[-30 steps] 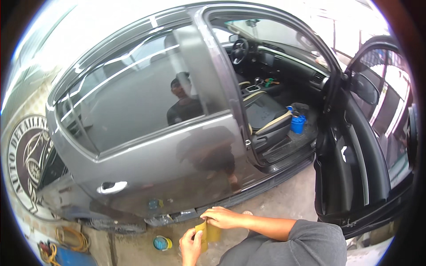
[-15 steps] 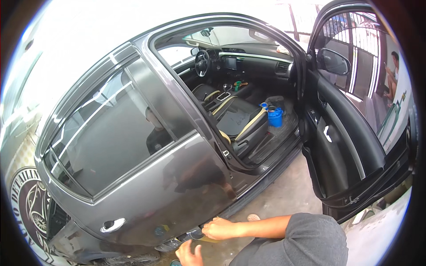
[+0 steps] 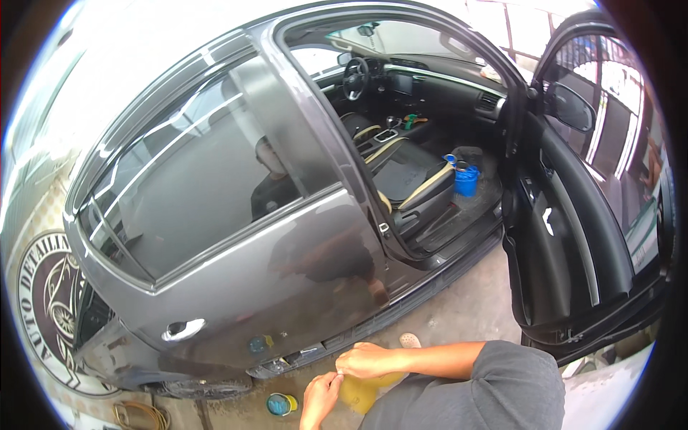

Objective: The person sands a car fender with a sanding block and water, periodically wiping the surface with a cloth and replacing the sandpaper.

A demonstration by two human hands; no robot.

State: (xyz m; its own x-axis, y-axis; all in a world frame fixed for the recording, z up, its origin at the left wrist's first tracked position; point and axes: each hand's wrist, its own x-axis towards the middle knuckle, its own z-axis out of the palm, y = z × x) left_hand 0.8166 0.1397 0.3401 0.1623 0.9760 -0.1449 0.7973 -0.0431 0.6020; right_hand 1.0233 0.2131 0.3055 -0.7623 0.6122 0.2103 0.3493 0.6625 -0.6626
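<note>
In front of my body, low in the picture, my right hand (image 3: 369,360) is closed in a grip, its arm reaching in from the right. Against its fingertips my left hand (image 3: 322,396) is pinched shut. A yellow cloth (image 3: 356,393) hangs below them, spread between the hands and my grey shirt. Its top edge is hidden by my fingers. Just beyond my hands is the dark grey pickup's closed rear door (image 3: 287,294) with a chrome handle (image 3: 184,330). Neither hand touches the vehicle.
The front door (image 3: 559,222) stands wide open at right. Inside are a black and yellow seat (image 3: 408,172) and a blue bucket (image 3: 466,180) on the floor mat. A small yellow bucket (image 3: 282,404) with something blue inside and a coiled hose (image 3: 140,414) are on the ground.
My left hand has come up to my right hand, and its spread fingers have closed. More of the yellow cloth shows. The view has shifted, bringing the yellow bucket and hose into sight.
</note>
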